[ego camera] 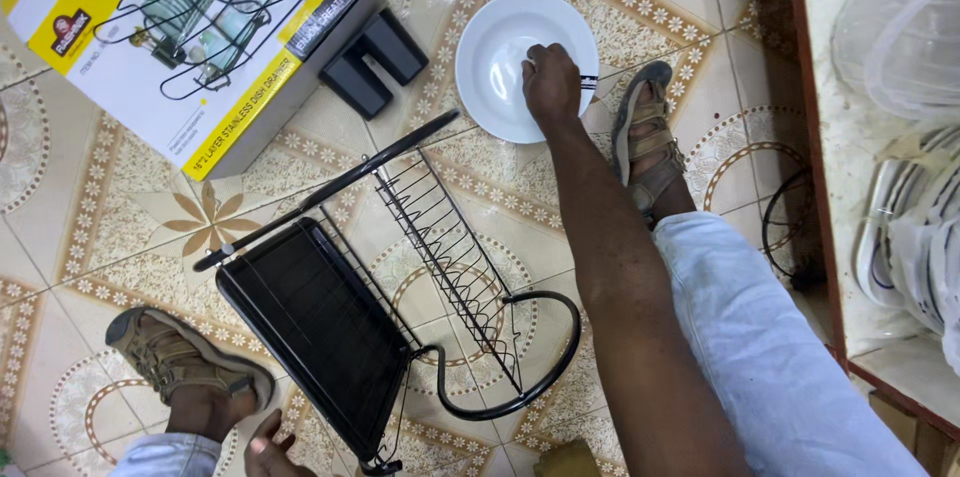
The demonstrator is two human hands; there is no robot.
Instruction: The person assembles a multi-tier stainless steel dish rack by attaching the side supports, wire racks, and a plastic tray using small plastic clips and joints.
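White bowl (505,62) on the tiled floor (120,227), near the top of view. Right hand (552,85) reaching over its near rim, fingers curled around a small dark piece (588,82), too small to identify. Just right of the bowl, a sandalled foot (645,137). Below, a black wire dish rack (440,257) lying on its side with a black tray (320,322) against it. Left hand (268,452) at the bottom edge, near the tray's corner, mostly cut off; grip impossible to tell. Printed box (190,37) at top left.
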